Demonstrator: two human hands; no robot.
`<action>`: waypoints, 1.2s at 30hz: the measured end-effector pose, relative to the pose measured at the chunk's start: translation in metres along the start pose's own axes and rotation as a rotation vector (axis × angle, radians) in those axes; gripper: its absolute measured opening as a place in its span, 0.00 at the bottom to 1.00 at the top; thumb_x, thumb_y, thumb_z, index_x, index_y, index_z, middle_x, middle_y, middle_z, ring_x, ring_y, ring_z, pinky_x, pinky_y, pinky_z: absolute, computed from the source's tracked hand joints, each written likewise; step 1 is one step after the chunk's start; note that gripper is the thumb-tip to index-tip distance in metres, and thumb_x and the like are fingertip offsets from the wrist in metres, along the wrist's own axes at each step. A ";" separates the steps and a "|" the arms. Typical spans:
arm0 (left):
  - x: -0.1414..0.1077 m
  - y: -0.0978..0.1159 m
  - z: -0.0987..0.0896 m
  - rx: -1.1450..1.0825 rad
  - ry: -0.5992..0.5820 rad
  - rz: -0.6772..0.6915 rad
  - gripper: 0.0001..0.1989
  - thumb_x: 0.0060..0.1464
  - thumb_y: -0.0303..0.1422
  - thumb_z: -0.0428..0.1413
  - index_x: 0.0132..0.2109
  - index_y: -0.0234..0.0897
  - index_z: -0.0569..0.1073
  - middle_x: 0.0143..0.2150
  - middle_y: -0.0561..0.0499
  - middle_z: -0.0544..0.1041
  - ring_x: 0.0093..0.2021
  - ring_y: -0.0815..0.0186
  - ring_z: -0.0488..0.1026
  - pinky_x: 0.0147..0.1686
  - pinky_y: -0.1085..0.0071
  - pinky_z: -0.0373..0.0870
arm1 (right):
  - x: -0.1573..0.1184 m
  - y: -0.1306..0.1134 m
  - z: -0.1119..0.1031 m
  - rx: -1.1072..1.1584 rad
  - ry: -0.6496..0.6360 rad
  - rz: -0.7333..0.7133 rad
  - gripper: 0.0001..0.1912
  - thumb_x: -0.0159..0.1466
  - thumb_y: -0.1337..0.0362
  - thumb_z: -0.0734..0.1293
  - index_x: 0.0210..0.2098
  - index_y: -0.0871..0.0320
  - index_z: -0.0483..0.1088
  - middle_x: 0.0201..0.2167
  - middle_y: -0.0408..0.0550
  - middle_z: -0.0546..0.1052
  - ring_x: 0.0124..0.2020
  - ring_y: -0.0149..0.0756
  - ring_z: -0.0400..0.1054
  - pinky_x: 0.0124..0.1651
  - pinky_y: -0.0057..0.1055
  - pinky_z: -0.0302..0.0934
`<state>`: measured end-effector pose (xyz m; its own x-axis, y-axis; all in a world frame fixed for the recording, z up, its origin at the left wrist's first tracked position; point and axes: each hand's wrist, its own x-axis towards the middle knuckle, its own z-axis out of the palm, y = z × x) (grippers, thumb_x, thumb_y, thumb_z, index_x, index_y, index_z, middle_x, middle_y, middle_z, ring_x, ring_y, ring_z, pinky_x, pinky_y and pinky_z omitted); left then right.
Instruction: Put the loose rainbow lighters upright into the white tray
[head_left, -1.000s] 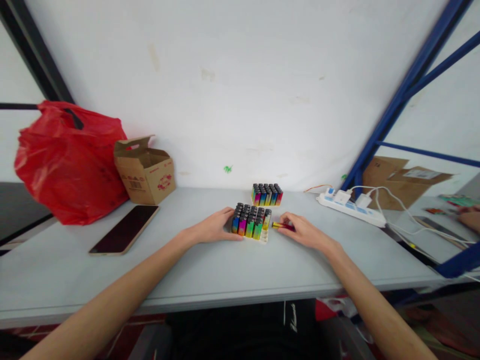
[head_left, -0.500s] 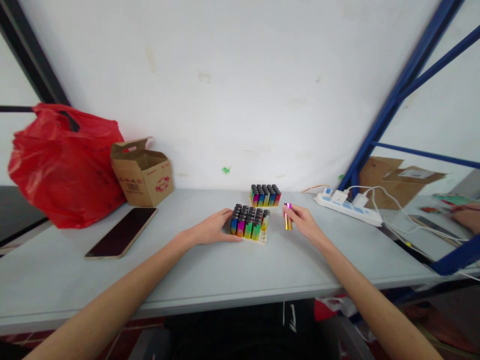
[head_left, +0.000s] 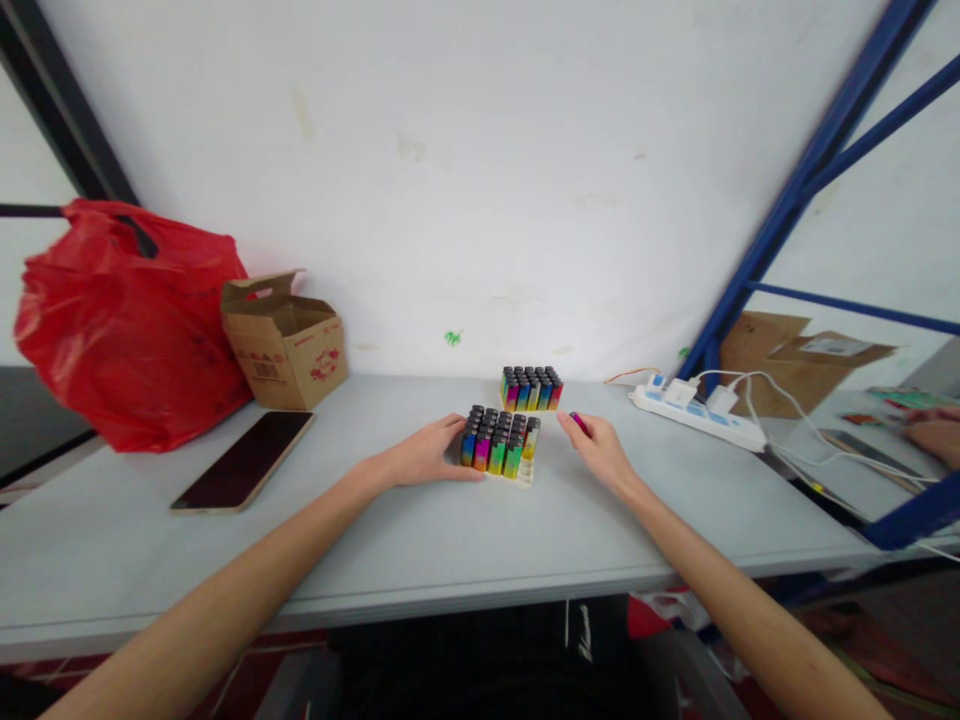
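Several multicoloured lighters (head_left: 496, 452) with black tops stand upright in a white tray (head_left: 526, 474), whose right side has bare slots. Round the left end of this tray curls my left hand (head_left: 429, 453), thumb along the front and fingers behind. My right hand (head_left: 602, 447), to the right of the tray and apart from it, grips a single lighter (head_left: 580, 425). Only its purple and dark end shows; my fingers cover the rest. Behind, close to the wall, a second block of upright lighters (head_left: 531, 390) stands untouched by either hand.
On the left are a phone (head_left: 246, 462), an open cardboard box (head_left: 300, 352) and a red plastic bag (head_left: 139, 330). A power strip (head_left: 697, 415) with plugs and cables lies right, beside a blue metal frame (head_left: 795, 200). Another person's hand (head_left: 934, 435) shows far right.
The lighter in my right hand has turned, so its long gold body is now hidden and only an end shows. My left hand keeps its place on the tray.
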<state>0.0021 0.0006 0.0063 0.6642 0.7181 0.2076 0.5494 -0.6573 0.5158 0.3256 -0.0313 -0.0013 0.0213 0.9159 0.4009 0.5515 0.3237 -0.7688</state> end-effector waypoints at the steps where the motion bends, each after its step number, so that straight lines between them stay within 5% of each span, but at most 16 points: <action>1: 0.000 0.000 0.000 0.001 -0.001 0.002 0.37 0.51 0.59 0.68 0.59 0.41 0.76 0.60 0.40 0.77 0.59 0.43 0.76 0.61 0.50 0.72 | 0.000 0.000 0.000 -0.031 0.007 -0.011 0.33 0.66 0.33 0.62 0.19 0.52 0.57 0.18 0.40 0.58 0.23 0.32 0.52 0.27 0.32 0.47; 9: -0.001 0.002 0.000 0.011 0.004 0.009 0.35 0.53 0.59 0.67 0.58 0.40 0.76 0.58 0.40 0.77 0.57 0.45 0.76 0.61 0.52 0.72 | -0.006 -0.003 0.003 -0.125 0.003 -0.118 0.26 0.68 0.43 0.60 0.22 0.52 0.55 0.18 0.39 0.60 0.23 0.33 0.55 0.30 0.33 0.47; 16: 0.000 0.000 0.000 -0.009 0.020 0.002 0.35 0.51 0.58 0.68 0.56 0.38 0.77 0.57 0.40 0.78 0.57 0.43 0.76 0.60 0.51 0.73 | -0.009 -0.008 0.000 -0.048 -0.146 -0.182 0.23 0.77 0.43 0.55 0.36 0.52 0.64 0.27 0.43 0.72 0.27 0.37 0.66 0.34 0.34 0.60; 21: 0.000 -0.001 0.001 -0.047 0.034 -0.003 0.36 0.49 0.59 0.69 0.57 0.39 0.78 0.57 0.41 0.78 0.57 0.43 0.77 0.61 0.51 0.73 | -0.012 -0.015 0.000 -0.219 -0.089 -0.392 0.28 0.76 0.40 0.57 0.29 0.52 0.64 0.31 0.49 0.74 0.34 0.41 0.68 0.41 0.37 0.64; 24: 0.000 -0.002 0.001 -0.054 0.034 -0.001 0.39 0.49 0.58 0.70 0.60 0.39 0.77 0.60 0.40 0.78 0.60 0.42 0.75 0.62 0.52 0.72 | -0.013 -0.016 0.003 -0.188 -0.140 -0.311 0.30 0.77 0.40 0.56 0.27 0.52 0.64 0.24 0.45 0.74 0.26 0.37 0.66 0.34 0.34 0.61; 29: 0.000 -0.002 0.001 -0.025 0.031 0.027 0.39 0.51 0.59 0.69 0.61 0.40 0.76 0.61 0.40 0.78 0.61 0.43 0.76 0.64 0.53 0.71 | -0.013 -0.013 0.006 -0.091 -0.200 -0.269 0.28 0.76 0.40 0.58 0.34 0.54 0.73 0.31 0.48 0.82 0.32 0.41 0.75 0.37 0.34 0.66; 36: 0.000 -0.004 0.003 -0.031 0.055 0.021 0.37 0.49 0.58 0.69 0.59 0.41 0.77 0.59 0.41 0.79 0.58 0.43 0.77 0.60 0.51 0.74 | -0.013 -0.016 0.012 -0.408 -0.332 -0.368 0.21 0.78 0.46 0.59 0.43 0.54 0.74 0.34 0.52 0.83 0.33 0.44 0.76 0.37 0.34 0.63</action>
<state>0.0018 0.0025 0.0017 0.6460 0.7162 0.2640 0.5187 -0.6657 0.5365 0.3062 -0.0454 -0.0002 -0.4528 0.8079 0.3770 0.7477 0.5745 -0.3330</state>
